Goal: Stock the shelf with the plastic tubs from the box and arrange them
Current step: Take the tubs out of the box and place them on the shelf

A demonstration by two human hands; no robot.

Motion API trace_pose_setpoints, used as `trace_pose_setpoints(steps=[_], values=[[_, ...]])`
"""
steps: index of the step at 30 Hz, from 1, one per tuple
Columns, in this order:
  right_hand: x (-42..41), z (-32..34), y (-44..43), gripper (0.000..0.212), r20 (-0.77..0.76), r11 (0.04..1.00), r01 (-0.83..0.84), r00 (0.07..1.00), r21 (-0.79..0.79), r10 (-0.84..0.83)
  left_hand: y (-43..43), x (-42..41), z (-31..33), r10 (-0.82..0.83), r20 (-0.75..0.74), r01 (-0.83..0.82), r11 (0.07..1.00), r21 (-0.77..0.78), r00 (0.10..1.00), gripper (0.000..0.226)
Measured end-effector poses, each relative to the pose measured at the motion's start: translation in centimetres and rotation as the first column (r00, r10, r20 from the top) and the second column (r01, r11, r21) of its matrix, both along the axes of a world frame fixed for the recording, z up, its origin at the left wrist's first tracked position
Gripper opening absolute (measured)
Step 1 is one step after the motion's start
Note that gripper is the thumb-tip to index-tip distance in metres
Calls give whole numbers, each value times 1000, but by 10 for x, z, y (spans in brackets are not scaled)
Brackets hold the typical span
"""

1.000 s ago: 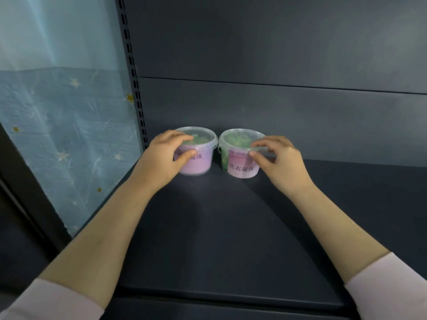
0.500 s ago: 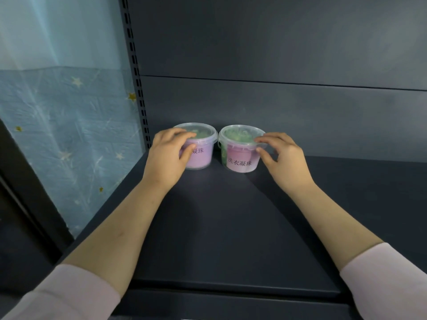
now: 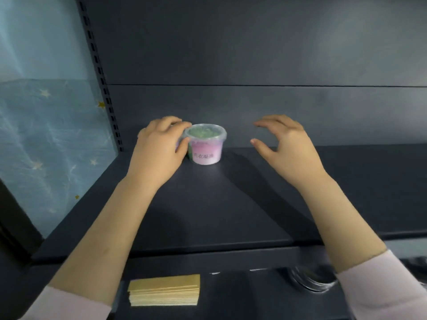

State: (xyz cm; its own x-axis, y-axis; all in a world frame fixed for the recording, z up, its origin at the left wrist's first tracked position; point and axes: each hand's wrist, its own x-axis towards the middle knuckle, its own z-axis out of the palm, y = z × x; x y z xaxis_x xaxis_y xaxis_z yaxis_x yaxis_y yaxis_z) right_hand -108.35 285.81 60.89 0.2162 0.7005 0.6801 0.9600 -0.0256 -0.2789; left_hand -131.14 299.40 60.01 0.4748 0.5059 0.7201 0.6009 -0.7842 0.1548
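The right hand has come off the right tub and now hangs beside it, fingers loosely curled, holding nothing. That tub stands near the back left corner of the shelf. It has a clear lid, green contents and a pink-and-white label with blurred print. The left hand curls round the left tub, hiding nearly all of it.

Probably a shop — dark slotted shelving, a labelled tub.
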Motion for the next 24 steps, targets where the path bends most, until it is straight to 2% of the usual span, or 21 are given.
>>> trace_pose_setpoints(steps=[6, 10, 15, 18, 24], values=[[45, -8, -176, 40, 97, 962, 251, 961, 103, -261, -145, 89, -9, -222, 7, 220, 970, 106, 975, 32], [83, -43, -311, 40, 58, 901, 429, 900, 63, -433, -255, 163, -45, -374, 7, 373, 925, 79, 927, 33], [126, -106, -467, 39, -61, 790, 609, 788, -73, -613, -387, 248, -102, -560, -1, 559, 827, -51, 828, 32], [147, -148, -541, 37, -220, 728, 664, 695, -171, -685, -450, 292, -141, -657, -35, 643, 745, -179, 753, 34], [189, -242, -649, 33, -525, 604, 736, 399, -305, -752, -538, 371, -235, -789, -59, 667, 554, -498, 611, 34]])
